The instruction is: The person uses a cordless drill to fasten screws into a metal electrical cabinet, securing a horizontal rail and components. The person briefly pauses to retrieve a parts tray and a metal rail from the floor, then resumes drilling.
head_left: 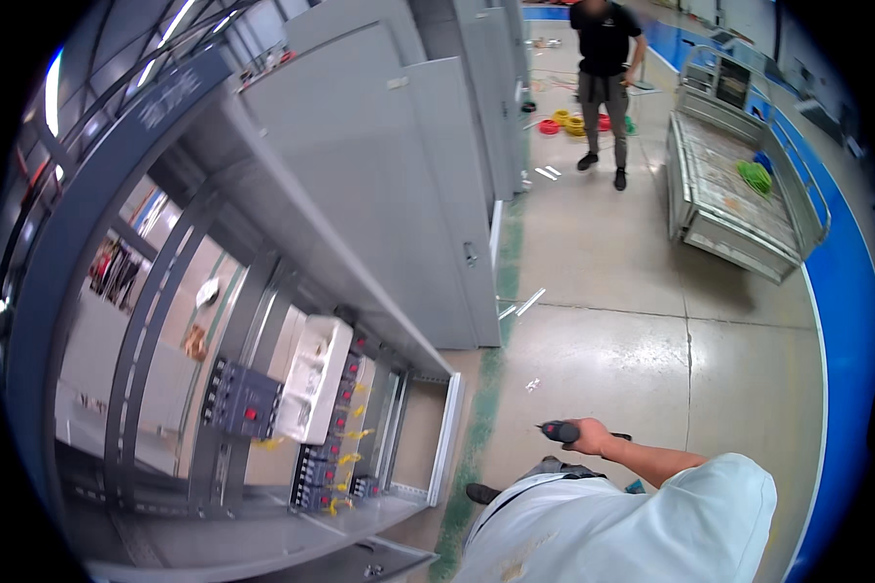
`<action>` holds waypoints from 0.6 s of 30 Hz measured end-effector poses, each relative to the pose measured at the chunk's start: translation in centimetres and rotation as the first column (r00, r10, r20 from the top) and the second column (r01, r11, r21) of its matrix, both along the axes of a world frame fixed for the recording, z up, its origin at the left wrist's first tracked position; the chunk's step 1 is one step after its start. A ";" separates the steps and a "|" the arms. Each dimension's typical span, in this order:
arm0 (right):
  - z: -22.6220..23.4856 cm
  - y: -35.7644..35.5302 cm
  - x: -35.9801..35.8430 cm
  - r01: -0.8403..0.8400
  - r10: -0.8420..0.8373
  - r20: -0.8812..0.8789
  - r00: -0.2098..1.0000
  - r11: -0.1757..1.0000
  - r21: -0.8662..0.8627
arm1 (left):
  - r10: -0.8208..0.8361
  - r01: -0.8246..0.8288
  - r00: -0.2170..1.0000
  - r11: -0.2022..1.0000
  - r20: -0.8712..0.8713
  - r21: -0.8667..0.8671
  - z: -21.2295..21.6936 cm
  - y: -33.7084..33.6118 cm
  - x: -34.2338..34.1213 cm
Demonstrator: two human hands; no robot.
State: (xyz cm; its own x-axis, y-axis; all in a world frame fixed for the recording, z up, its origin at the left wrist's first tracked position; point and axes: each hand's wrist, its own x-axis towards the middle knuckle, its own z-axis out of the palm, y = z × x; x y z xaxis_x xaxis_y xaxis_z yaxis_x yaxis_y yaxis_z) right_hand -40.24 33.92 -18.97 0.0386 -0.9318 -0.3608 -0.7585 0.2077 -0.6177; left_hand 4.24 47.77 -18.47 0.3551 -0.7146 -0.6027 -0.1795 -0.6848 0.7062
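My right hand (590, 436) is out in front of my body, closed around a dark screwdriver-like tool (560, 430) with a black and red handle that points left. My left hand is out of sight. To my left stands an open grey electrical cabinet (262, 321). Inside it sit a dark circuit breaker (241, 400), a white cover block (315, 377) and a column of small breakers with yellow wire ends (345, 437). The tool is well apart from the cabinet, over the floor.
The cabinet's grey door (399, 194) stands open beside more grey cabinets. Another person (605, 78) stands at the far end near coils of red and yellow wire (574, 124). A metal cart (739, 185) with green cable is at the right, on a concrete floor with a blue strip.
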 end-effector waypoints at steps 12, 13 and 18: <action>-4.7 18.7 -10.4 0.550 -0.814 0.032 0.580 0.420 0.722 | -0.296 0.286 0.954 0.948 -0.054 -0.139 6.5 -13.2 -10.4; -5.7 20.1 -10.0 0.590 -0.781 0.013 0.625 0.483 0.648 | -0.314 0.304 0.948 0.942 -0.053 -0.141 6.6 -13.6 -11.1; -17.3 26.0 -12.4 0.408 -0.591 0.218 0.777 0.736 0.541 | -0.377 0.366 0.924 0.921 -0.066 -0.136 7.2 -14.8 -14.1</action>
